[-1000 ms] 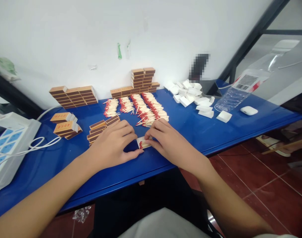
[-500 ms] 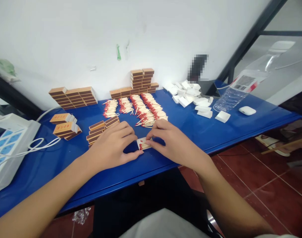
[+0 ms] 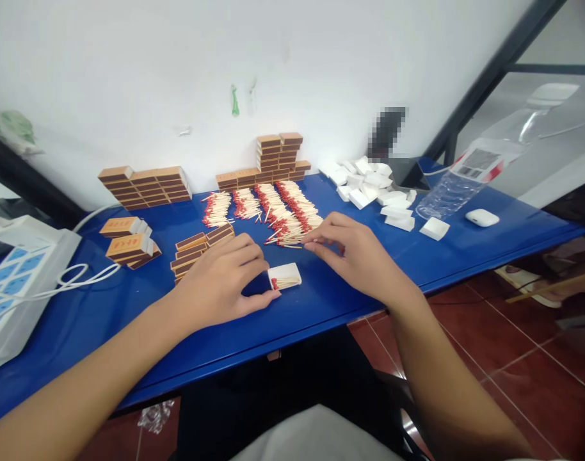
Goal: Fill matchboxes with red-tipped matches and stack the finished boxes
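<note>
A small white matchbox tray (image 3: 292,271) lies on the blue table, with several red-tipped matches (image 3: 285,282) along its near side. My left hand (image 3: 228,275) steadies the tray's left end between thumb and fingers. At the near right end of the rows of loose matches (image 3: 285,214), my right hand (image 3: 343,250) has thumb and fingers brought together in a pinch. What sits between those fingertips is too small to make out. Brown matchbox sleeves (image 3: 196,250) lie just beyond my left hand, partly covered by it.
Matchboxes are stacked against the wall at left (image 3: 146,189) and centre (image 3: 278,157). A pile of white trays (image 3: 364,182), a clear plastic bottle (image 3: 458,179) and a white earbud case (image 3: 482,218) stand right. More matchboxes (image 3: 129,246) and a power strip (image 3: 21,275) are left.
My right hand has left the tray and moved up and right to the end of the match rows, uncovering the tray's right side. My left hand stays at the tray.
</note>
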{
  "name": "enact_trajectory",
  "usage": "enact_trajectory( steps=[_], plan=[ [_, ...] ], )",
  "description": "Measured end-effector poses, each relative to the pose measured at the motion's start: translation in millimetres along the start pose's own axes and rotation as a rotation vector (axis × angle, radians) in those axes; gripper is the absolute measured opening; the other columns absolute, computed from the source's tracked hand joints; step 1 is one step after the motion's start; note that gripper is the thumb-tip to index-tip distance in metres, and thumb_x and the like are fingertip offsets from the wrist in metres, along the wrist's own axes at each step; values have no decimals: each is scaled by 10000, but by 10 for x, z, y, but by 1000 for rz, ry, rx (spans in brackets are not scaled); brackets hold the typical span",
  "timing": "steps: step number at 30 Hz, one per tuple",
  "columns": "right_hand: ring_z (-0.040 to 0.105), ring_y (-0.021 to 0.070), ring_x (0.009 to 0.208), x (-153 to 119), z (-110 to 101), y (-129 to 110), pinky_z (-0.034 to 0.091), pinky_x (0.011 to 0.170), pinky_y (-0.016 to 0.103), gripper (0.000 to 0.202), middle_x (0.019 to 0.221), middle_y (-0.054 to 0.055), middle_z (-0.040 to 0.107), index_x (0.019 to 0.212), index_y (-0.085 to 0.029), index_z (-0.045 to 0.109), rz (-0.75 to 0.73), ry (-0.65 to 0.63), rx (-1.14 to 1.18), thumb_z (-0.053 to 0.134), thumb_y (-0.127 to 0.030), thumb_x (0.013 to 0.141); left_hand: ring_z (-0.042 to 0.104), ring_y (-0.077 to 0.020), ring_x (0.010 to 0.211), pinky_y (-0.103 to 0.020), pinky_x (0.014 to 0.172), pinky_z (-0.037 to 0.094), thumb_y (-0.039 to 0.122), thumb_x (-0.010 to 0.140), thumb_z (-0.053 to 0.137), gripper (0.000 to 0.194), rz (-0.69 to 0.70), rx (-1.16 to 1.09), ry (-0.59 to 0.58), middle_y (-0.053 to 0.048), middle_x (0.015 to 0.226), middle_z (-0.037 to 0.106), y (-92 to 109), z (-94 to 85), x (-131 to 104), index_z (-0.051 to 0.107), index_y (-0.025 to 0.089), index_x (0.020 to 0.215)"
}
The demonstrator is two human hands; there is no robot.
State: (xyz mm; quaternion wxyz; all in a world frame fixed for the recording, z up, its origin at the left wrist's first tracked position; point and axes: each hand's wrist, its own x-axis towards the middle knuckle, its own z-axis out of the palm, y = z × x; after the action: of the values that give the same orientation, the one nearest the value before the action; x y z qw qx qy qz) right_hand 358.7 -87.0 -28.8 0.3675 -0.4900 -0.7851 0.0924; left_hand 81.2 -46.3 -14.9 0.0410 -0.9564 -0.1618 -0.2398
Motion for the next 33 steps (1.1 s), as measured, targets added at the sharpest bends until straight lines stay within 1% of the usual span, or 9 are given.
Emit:
enact_trajectory(
  steps=[2, 6, 9, 14, 19, 24, 26, 28, 33],
  plan=[
    [645, 270, 977, 15, 44, 74, 539, 890, 427, 157, 992, 84, 669, 1085, -233, 811, -14, 13, -79, 660, -252, 1048, 651, -256, 912, -424, 815, 575, 403, 1011, 720, 271, 2, 3, 0, -105, 946, 738, 0, -2, 0, 763, 136, 982],
    [616, 291, 1038, 17, 143, 108, 527, 952, 462, 207, 1049, 104, 670, 1173, -226, 815, -48, -37, -155, 647, -269, 1060, 649, -252, 908, -410, 808, 573, 402, 1003, 731, 262, 1, 6, 7, -99, 936, 736, 3, -3, 3, 762, 143, 975],
    [606, 286, 1036, 12, 168, 91, 520, 972, 468, 240, 1061, 115, 666, 1191, -205, 825, -48, -52, -175, 622, -256, 1073, 647, -250, 915, -407, 816, 568, 403, 1007, 728, 259, -1, 8, 4, -98, 942, 733, 0, 1, 2, 760, 146, 985],
    [600, 287, 1049, 13, 179, 92, 524, 984, 473, 290, 1058, 109, 660, 1284, -244, 808, -55, -66, -158, 610, -235, 1073, 645, -248, 919, -405, 820, 569, 423, 1020, 706, 277, -1, 9, -3, -97, 944, 736, -4, 7, -4, 758, 153, 989],
    [601, 288, 1063, 14, 193, 70, 531, 971, 463, 258, 1044, 108, 647, 1234, -218, 807, -36, -79, -146, 610, -218, 1068, 644, -248, 920, -410, 821, 570, 422, 1019, 708, 277, -5, 7, -7, -98, 948, 737, -2, 3, -2, 758, 151, 988],
    [607, 281, 1065, 20, 178, 52, 531, 961, 447, 148, 1040, 97, 645, 1058, -209, 772, -40, -82, -140, 626, -195, 1052, 648, -247, 915, -412, 817, 573, 425, 1017, 711, 278, -1, 12, -1, -99, 947, 739, -3, 1, -2, 758, 154, 977],
    [611, 279, 1061, 22, 175, 53, 531, 957, 439, 117, 1039, 92, 646, 1043, -210, 757, -35, -82, -137, 641, -194, 1046, 648, -249, 910, -415, 815, 575, 423, 1015, 713, 285, 2, 13, 0, -100, 942, 737, -4, 1, -2, 757, 145, 975],
    [615, 278, 1059, 19, 178, 56, 532, 960, 437, 131, 1044, 93, 647, 1089, -210, 764, -29, -78, -134, 639, -201, 1052, 650, -251, 910, -418, 815, 577, 418, 1016, 713, 286, 2, 14, -2, -102, 943, 736, -4, -1, -1, 756, 138, 974],
    [625, 284, 1102, 3, 201, 67, 534, 1004, 456, 294, 1105, 114, 653, 1315, -244, 773, -30, -103, -107, 581, -262, 1094, 657, -253, 914, -416, 812, 581, 416, 1016, 712, 280, 3, 14, -1, -105, 945, 741, -2, -1, 0, 761, 144, 974]
  ],
)
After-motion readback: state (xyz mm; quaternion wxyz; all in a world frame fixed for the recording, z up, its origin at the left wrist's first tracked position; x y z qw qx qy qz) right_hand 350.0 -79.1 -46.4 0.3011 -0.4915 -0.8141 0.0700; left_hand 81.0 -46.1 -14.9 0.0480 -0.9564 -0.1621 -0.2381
